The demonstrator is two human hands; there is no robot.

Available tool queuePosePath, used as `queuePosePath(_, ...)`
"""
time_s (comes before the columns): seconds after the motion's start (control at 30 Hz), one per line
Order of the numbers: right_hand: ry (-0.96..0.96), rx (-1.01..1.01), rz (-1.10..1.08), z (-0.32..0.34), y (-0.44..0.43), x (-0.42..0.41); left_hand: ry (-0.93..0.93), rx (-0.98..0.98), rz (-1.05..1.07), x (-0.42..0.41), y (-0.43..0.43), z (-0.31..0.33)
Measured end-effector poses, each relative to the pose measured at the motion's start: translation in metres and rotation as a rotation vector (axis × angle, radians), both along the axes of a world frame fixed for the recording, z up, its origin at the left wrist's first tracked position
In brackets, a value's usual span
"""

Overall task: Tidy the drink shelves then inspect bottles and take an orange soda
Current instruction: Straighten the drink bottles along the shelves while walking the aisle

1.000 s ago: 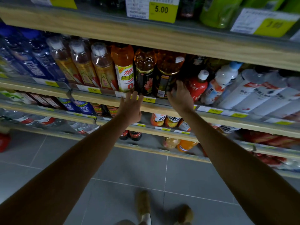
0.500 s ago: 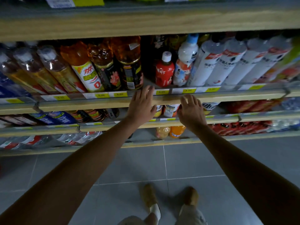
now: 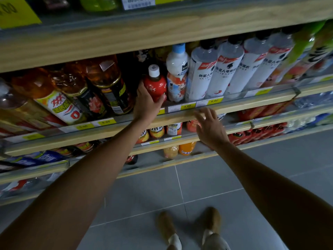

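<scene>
My left hand [image 3: 146,101] grips a small red bottle [image 3: 155,86] with a white cap, standing at the front of the middle shelf [image 3: 180,115]. To its right stands a white milk-drink bottle [image 3: 176,74] with a blue cap. My right hand [image 3: 210,127] hovers open with spread fingers in front of the shelf's wooden edge, holding nothing. An orange soda bottle [image 3: 187,147] stands on a low shelf below, beside a paler yellow bottle [image 3: 170,151].
Amber tea bottles [image 3: 108,83] fill the shelf left of the red bottle. Tall white bottles [image 3: 227,69] stand to the right. Red cans [image 3: 255,132] line a lower shelf. The wooden upper shelf [image 3: 162,31] overhangs. Grey floor tiles [image 3: 180,192] and my shoes lie below.
My left hand rose from the shelf edge and closed round the small red bottle. My right hand stayed open by the edge. The view shifted further right along the shelf.
</scene>
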State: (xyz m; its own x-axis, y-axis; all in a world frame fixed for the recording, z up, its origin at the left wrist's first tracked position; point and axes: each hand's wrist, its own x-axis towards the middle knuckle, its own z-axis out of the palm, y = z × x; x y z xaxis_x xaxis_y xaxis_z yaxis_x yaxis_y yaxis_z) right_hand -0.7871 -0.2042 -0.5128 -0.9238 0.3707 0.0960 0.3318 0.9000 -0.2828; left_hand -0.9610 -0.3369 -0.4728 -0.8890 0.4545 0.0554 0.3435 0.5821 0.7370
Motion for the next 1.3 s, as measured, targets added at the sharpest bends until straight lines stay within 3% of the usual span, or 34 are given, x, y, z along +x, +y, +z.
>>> queuePosePath(0.13,0.032,-0.023,-0.016,-0.007,-0.001,-0.002,-0.069,0.059,0.039,-0.008,0.009,-0.005)
queuePosePath(0.23,0.025,-0.01,-0.008,-0.007,-0.002,-0.001,-0.042,0.023,0.084,-0.009,0.011,-0.008)
queuePosePath(0.63,-0.034,0.043,-0.02,-0.004,0.002,-0.002,-0.021,0.229,0.131,0.002,-0.003,0.006)
queuePosePath(0.97,-0.088,0.032,0.013,0.004,0.003,-0.003,-0.002,0.198,0.097,0.03,-0.027,0.018)
queuePosePath(1.17,-0.01,0.027,0.058,0.01,0.016,0.007,0.034,0.164,0.059,0.053,-0.02,0.024)
queuePosePath(1.3,0.037,0.067,-0.036,0.007,0.043,0.023,0.031,0.163,0.04,0.072,0.007,0.021)
